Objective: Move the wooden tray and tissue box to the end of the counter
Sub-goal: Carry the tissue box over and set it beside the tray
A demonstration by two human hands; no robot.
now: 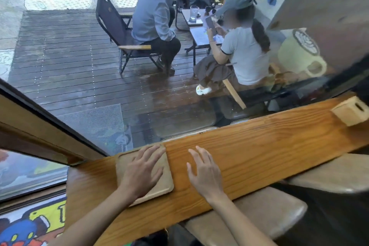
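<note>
No legible text — none anywhere

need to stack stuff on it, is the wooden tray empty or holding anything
Empty of objects. Only the left hand lies flat on the wooden tray, which sits flat on the counter.

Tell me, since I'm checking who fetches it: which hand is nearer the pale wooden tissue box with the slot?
Right. The right hand lies flat on the counter, well short of the tissue box at the far right. The left hand rests on the wooden tray, farther away.
</note>
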